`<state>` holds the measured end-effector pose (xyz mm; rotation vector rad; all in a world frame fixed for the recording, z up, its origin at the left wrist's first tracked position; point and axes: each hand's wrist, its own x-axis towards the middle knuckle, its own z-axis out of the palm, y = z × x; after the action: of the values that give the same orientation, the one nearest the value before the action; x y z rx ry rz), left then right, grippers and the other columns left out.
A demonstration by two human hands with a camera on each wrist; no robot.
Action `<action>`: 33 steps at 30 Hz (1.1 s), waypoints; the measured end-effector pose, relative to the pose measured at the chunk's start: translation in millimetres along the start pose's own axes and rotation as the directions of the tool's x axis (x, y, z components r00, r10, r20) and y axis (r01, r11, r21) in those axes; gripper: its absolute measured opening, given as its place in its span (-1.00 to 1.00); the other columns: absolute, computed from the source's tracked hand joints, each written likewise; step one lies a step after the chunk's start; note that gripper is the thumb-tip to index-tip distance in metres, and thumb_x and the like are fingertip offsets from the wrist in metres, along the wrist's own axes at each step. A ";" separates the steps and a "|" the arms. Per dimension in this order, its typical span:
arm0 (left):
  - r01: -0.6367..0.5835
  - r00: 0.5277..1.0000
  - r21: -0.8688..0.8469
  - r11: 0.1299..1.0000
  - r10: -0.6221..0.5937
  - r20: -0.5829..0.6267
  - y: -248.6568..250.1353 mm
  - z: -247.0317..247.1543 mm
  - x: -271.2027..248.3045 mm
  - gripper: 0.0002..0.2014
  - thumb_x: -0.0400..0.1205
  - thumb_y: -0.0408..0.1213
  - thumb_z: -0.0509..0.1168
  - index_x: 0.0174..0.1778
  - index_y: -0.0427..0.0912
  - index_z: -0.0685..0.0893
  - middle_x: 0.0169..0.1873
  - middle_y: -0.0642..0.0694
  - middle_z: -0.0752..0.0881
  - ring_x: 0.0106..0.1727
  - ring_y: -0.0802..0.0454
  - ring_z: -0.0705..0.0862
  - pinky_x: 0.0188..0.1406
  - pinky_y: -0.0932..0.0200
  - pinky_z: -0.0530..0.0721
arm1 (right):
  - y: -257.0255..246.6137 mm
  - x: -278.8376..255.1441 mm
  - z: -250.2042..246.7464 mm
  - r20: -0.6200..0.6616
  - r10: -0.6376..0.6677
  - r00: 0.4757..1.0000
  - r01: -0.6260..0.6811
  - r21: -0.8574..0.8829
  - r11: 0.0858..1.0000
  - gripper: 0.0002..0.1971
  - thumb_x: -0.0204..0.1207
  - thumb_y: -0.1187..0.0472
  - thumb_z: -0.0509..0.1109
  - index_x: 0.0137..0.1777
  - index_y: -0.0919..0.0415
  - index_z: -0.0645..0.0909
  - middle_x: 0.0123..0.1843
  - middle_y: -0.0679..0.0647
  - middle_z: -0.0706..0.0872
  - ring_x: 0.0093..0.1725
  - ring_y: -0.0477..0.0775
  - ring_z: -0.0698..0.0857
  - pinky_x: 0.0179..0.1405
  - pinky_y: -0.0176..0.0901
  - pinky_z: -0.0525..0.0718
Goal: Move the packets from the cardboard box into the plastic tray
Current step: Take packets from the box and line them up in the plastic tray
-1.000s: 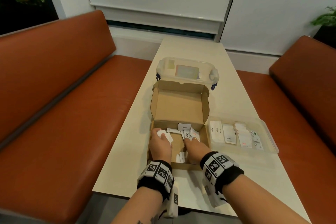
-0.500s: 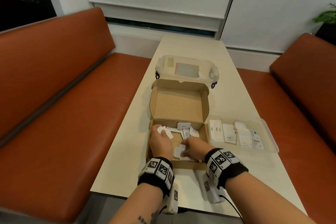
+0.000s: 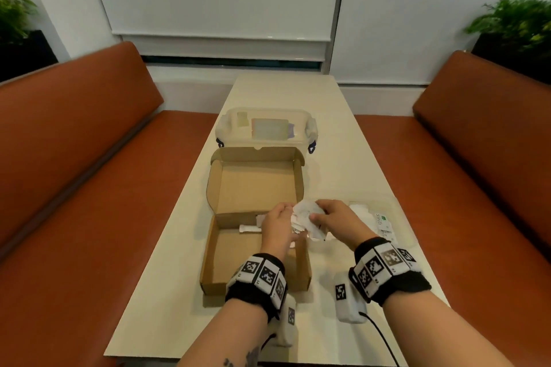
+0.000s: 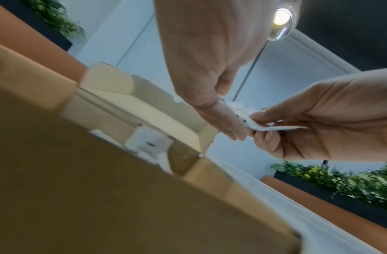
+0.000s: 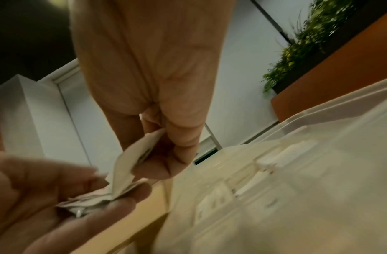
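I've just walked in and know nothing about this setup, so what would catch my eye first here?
Probably the two hands meeting at the middle of the table: the left hand and right hand both pinch a bunch of white packets above the right edge of the open cardboard box. Next, the chequered wristbands on both wrists. Just right of the box sits the clear plastic tray, with packets already in it.

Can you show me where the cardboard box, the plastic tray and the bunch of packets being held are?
box (image 3: 238,247), head view, bare floor inside.
tray (image 3: 401,219), head view, clear right rim.
packets (image 3: 307,211), head view, top of the white bunch between both hands.
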<state>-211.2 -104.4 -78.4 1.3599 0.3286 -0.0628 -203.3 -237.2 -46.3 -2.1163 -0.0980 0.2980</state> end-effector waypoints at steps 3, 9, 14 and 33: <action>-0.061 0.995 0.048 0.997 0.058 0.077 -8.6 35.3 -6.9 -0.98 0.64 -0.26 0.32 -0.05 -0.08 0.64 -0.06 -0.11 0.66 -0.04 -0.03 0.69 -0.32 0.24 0.75 | 18.8 -5.0 -31.6 -0.015 -0.006 1.000 0.006 0.001 1.000 -0.85 0.54 0.30 0.33 0.01 0.24 0.71 -0.18 0.14 0.77 -0.27 0.01 0.66 -0.26 -0.24 0.61; -0.120 0.992 0.222 0.968 0.123 0.001 -35.3 94.3 -9.7 -0.91 0.62 -0.31 0.33 -0.18 -0.07 0.59 -0.10 -0.22 0.71 -0.06 -0.16 0.75 -0.17 -0.02 0.80 | 58.8 -15.2 -83.0 0.026 0.050 0.998 -0.052 0.086 0.995 -0.63 0.45 0.49 0.35 0.19 0.12 0.56 -0.07 0.09 0.70 -0.19 -0.02 0.67 -0.28 -0.34 0.61; -0.107 0.983 0.223 0.969 0.136 -0.120 -50.0 125.2 -15.5 -0.96 0.63 -0.33 0.32 -0.08 -0.17 0.57 -0.11 -0.13 0.66 -0.05 -0.15 0.73 -0.35 0.20 0.76 | 87.0 -19.2 -110.1 0.092 0.051 0.994 -0.061 0.112 0.992 -0.50 0.36 0.56 0.31 0.21 0.05 0.54 0.01 0.04 0.61 -0.13 -0.05 0.64 -0.24 -0.32 0.61; -0.047 0.962 0.416 0.908 0.154 -0.227 -43.8 111.0 -19.7 -0.45 0.61 -0.18 0.36 0.51 -0.27 0.43 0.42 -0.23 0.52 0.36 -0.16 0.56 0.12 0.30 0.59 | 97.3 -10.2 -109.2 -0.016 0.047 0.999 -0.045 0.102 0.994 -0.52 0.32 0.39 0.56 0.19 0.10 0.50 -0.14 0.05 0.56 -0.26 -0.06 0.55 -0.28 -0.27 0.51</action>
<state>-218.5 -223.9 -95.7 1.8061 0.4797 0.1410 -190.4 -381.2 -71.0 -2.0222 -0.0230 0.3040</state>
